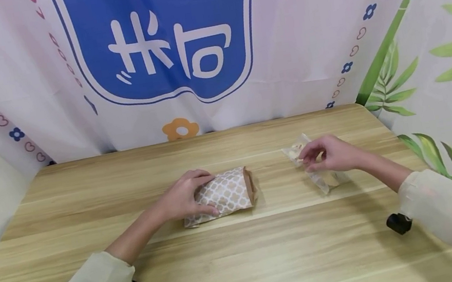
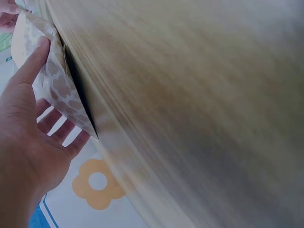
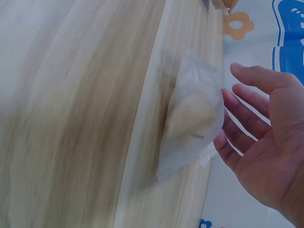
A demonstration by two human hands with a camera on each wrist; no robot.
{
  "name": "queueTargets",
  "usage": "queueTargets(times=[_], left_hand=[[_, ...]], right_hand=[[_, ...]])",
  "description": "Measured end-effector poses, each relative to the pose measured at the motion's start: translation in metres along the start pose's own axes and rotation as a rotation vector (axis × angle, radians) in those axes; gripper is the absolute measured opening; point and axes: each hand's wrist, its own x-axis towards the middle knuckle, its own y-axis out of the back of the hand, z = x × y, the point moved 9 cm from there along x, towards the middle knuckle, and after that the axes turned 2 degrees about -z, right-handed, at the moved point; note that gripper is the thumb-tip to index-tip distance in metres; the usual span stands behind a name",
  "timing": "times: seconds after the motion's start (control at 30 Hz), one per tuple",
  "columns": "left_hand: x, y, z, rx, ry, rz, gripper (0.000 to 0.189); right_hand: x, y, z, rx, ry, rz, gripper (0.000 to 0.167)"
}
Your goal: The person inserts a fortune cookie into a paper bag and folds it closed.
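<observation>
A brown paper bag with a white lattice pattern lies on the wooden table, its opening facing right. My left hand holds its left end, thumb on the near side and the other fingers along the far side. To the right is a clear plastic packet with something pale, bread-like inside and small dark print on it. Over that packet hovers my right hand, fingers loosely bent and thumb apart. In the right wrist view its fingertips are right at the packet's edge.
The wooden table meets a printed cloth backdrop along its far edge. Black wrist devices, such as the one under the right sleeve, sit beneath both forearms.
</observation>
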Motion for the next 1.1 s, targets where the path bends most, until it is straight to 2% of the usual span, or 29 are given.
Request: queueTargets(times=[0.23,0.47,0.57,0.8,0.9,1.1], left_hand=[[0.000,0.000,0.001,0.008,0.010,-0.007,0.092],[0.000,-0.001,0.001,0.005,0.005,-0.003,0.092],[0.000,-0.001,0.000,0.004,0.005,0.000,0.092],[0.000,-0.001,0.000,0.006,0.003,0.002,0.093],[0.000,0.000,0.000,0.006,0.005,-0.003,0.093],[0.000,-0.001,0.000,0.002,0.009,-0.007,0.093]], right_hand=[[-0.014,0.006,0.007,-0.018,-0.018,-0.025,0.030],[-0.025,0.007,0.021,-0.019,-0.041,-0.090,0.045],[-0.028,0.007,0.023,-0.023,-0.041,-0.085,0.051],[-0.028,0.008,0.028,-0.178,-0.065,-0.031,0.063],[-0.028,0.007,0.029,-0.215,-0.074,-0.024,0.064],[-0.027,0.006,0.029,-0.247,-0.096,-0.016,0.054]])
